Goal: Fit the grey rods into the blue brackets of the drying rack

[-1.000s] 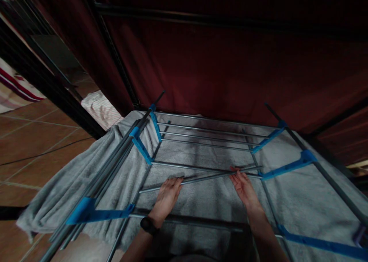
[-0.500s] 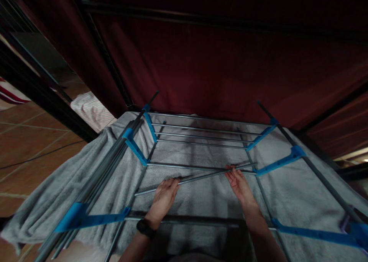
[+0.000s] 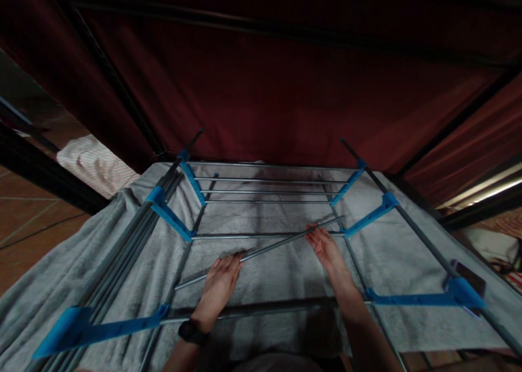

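A folding drying rack of grey metal bars with blue plastic joints lies flat on a grey towel. A loose grey rod lies slantwise across it. My left hand, a dark watch on its wrist, rests palm down with fingers stretched out, its fingertips touching the rod's lower part. My right hand lies with fingers extended against the rod's upper end. Whether either hand grips the rod is not visible.
A dark red curtain hangs right behind the rack. A striped cloth lies at the left by a dark post, on a brown tiled floor. The rack's folded side bars run along the left.
The view has swung to the right, so the rack and both hands sit further left in the picture. The hands keep their places on the rod.
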`<state>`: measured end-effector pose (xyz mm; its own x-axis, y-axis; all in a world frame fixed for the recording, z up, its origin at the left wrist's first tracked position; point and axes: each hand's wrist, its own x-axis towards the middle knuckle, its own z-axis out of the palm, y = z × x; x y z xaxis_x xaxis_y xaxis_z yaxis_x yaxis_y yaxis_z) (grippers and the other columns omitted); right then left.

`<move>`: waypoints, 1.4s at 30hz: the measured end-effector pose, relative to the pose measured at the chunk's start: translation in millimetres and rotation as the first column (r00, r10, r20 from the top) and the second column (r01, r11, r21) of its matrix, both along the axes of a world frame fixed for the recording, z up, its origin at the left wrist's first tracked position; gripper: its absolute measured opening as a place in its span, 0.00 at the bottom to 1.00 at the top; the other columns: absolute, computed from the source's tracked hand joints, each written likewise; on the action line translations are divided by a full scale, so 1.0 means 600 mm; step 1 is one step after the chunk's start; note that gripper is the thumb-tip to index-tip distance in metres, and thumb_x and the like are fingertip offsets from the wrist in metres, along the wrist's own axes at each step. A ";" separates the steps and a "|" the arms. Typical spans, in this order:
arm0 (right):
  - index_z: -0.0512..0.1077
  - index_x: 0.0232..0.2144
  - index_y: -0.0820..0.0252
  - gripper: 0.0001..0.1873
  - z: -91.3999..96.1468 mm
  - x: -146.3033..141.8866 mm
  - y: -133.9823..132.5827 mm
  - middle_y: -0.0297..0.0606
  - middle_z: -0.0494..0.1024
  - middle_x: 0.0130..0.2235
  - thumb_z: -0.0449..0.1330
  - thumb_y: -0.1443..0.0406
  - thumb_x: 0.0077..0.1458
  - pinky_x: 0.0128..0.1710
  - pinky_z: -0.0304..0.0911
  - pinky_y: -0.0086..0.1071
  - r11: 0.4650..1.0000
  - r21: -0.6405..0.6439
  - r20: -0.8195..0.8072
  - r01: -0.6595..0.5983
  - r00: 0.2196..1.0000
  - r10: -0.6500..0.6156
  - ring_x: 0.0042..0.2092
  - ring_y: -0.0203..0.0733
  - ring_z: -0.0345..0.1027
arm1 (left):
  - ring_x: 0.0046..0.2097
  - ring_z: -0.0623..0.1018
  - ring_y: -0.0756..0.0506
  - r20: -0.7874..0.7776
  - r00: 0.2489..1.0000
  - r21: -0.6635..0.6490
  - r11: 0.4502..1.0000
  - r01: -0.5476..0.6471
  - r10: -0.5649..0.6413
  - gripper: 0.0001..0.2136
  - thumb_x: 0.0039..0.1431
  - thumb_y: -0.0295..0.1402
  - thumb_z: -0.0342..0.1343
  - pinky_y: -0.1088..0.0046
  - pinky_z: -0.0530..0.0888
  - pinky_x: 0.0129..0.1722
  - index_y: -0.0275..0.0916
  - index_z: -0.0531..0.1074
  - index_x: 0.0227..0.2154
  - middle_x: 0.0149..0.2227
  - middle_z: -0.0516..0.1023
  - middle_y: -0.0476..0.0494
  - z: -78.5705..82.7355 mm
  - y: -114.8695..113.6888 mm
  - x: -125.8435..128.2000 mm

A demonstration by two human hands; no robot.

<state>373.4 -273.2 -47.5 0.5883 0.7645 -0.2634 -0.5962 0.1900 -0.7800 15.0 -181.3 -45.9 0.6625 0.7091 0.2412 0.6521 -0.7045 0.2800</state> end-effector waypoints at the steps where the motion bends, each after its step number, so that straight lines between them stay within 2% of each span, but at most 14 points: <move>1: 0.78 0.34 0.51 0.15 0.001 0.001 0.002 0.34 0.86 0.40 0.77 0.60 0.44 0.47 0.79 0.36 1.000 0.002 0.003 0.008 1.000 -0.008 0.44 0.43 0.82 | 0.51 0.83 0.39 0.005 1.000 0.003 1.000 0.006 -0.006 0.20 0.77 0.39 0.41 0.55 0.76 0.58 0.44 0.77 0.57 0.49 0.85 0.41 -0.001 0.000 0.000; 7: 0.79 0.34 0.51 0.14 0.001 0.001 0.010 0.32 0.86 0.39 0.76 0.62 0.45 0.46 0.79 0.34 0.999 -0.002 0.019 0.033 0.999 -0.033 0.42 0.40 0.82 | 0.49 0.84 0.39 0.066 0.998 0.017 1.000 0.005 -0.006 0.20 0.77 0.44 0.44 0.56 0.77 0.55 0.45 0.76 0.58 0.48 0.85 0.42 -0.011 0.002 -0.004; 12: 0.79 0.33 0.52 0.15 0.003 0.004 0.014 0.33 0.86 0.39 0.77 0.62 0.43 0.43 0.78 0.33 0.997 -0.001 -0.020 0.080 0.997 -0.080 0.41 0.41 0.82 | 0.45 0.83 0.39 0.038 0.999 0.033 0.999 0.001 -0.003 0.20 0.77 0.44 0.42 0.57 0.78 0.51 0.45 0.79 0.53 0.43 0.85 0.42 -0.011 0.007 -0.007; 18: 0.77 0.32 0.52 0.17 0.004 0.020 0.015 0.31 0.86 0.36 0.78 0.61 0.41 0.39 0.77 0.30 0.994 0.026 0.004 0.108 0.994 -0.108 0.37 0.39 0.81 | 0.48 0.84 0.38 0.034 0.999 0.049 0.999 0.006 -0.008 0.20 0.77 0.41 0.42 0.56 0.79 0.52 0.45 0.78 0.54 0.46 0.85 0.42 -0.008 0.008 -0.005; 24: 0.77 0.29 0.51 0.14 0.001 0.020 0.017 0.29 0.85 0.36 0.78 0.61 0.42 0.38 0.77 0.30 0.988 -0.041 -0.004 0.151 0.989 -0.151 0.37 0.38 0.80 | 0.51 0.84 0.37 0.058 0.998 0.045 0.999 -0.001 -0.002 0.20 0.76 0.44 0.44 0.55 0.79 0.55 0.45 0.77 0.57 0.49 0.86 0.40 -0.013 0.007 -0.005; 27: 0.76 0.29 0.51 0.15 -0.002 0.020 0.016 0.28 0.85 0.35 0.79 0.60 0.42 0.38 0.77 0.29 0.990 -0.029 0.007 0.139 0.990 -0.138 0.35 0.36 0.79 | 0.50 0.84 0.38 0.054 0.999 0.038 0.999 0.001 -0.003 0.20 0.76 0.45 0.44 0.54 0.79 0.54 0.45 0.78 0.56 0.48 0.86 0.40 -0.014 0.006 -0.005; 30: 0.75 0.28 0.52 0.17 -0.010 0.023 0.013 0.27 0.84 0.34 0.80 0.59 0.41 0.38 0.78 0.28 0.992 -0.024 0.020 0.125 0.992 -0.124 0.34 0.36 0.79 | 0.49 0.84 0.38 0.036 0.999 0.034 0.999 -0.017 0.016 0.20 0.77 0.42 0.42 0.54 0.78 0.56 0.44 0.78 0.54 0.46 0.85 0.40 -0.009 0.002 -0.003; 37: 0.78 0.32 0.51 0.14 -0.036 0.041 0.004 0.32 0.86 0.38 0.78 0.61 0.43 0.44 0.79 0.35 0.995 -0.044 0.095 0.092 0.992 -0.087 0.42 0.43 0.82 | 0.50 0.83 0.39 -0.020 1.000 -0.042 0.999 -0.020 0.019 0.18 0.77 0.35 0.43 0.55 0.77 0.56 0.41 0.77 0.55 0.48 0.84 0.40 0.010 -0.010 0.008; 42: 0.79 0.32 0.51 0.15 -0.044 0.050 -0.003 0.35 0.86 0.39 0.78 0.62 0.42 0.46 0.79 0.37 0.998 -0.033 0.107 0.057 0.993 -0.053 0.43 0.44 0.82 | 0.51 0.82 0.39 0.006 0.999 -0.055 0.998 -0.035 0.036 0.17 0.77 0.37 0.45 0.55 0.76 0.58 0.41 0.77 0.54 0.49 0.84 0.40 0.018 -0.016 0.011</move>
